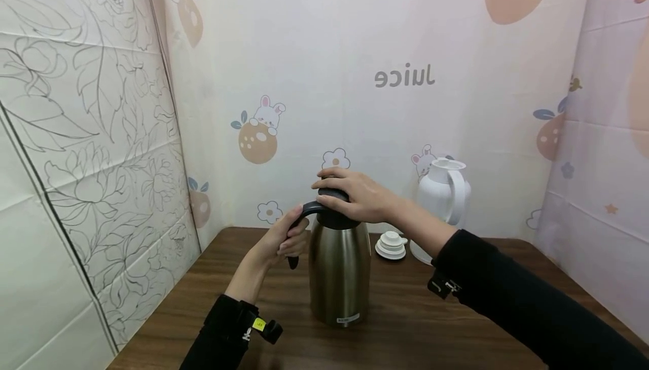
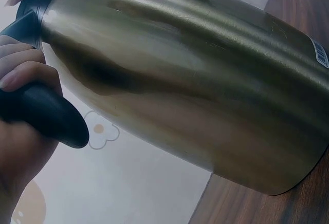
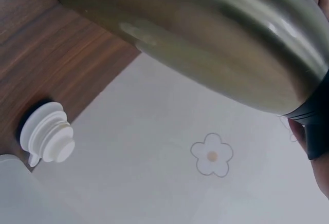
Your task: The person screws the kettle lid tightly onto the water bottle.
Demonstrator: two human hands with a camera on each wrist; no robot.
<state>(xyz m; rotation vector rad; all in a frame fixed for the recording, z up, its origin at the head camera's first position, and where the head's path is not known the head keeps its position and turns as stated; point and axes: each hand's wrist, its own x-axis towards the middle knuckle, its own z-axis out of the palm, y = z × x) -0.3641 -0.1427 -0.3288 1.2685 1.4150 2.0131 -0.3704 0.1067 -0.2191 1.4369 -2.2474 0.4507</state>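
Observation:
A brushed gold-toned metal thermos jug (image 1: 339, 280) stands upright on the table, with a barcode label (image 1: 348, 319) low on its side. My left hand (image 1: 281, 237) grips its black handle (image 2: 61, 118), fingers wrapped round it. On top, my right hand (image 1: 362, 195) holds the black lid (image 1: 333, 194), with fingers spread over and around it. That hand covers much of the lid. In the right wrist view the jug's body (image 3: 205, 39) fills the upper part, and a bit of the right hand shows by the black collar (image 3: 314, 111).
Right of the jug, a white stopper-like lid (image 1: 391, 245) lies on the brown wooden table (image 1: 405, 313). Behind my right forearm stands a white jug (image 1: 438, 192) with its handle facing me. Printed fabric walls (image 1: 304, 49) close in the back and both sides.

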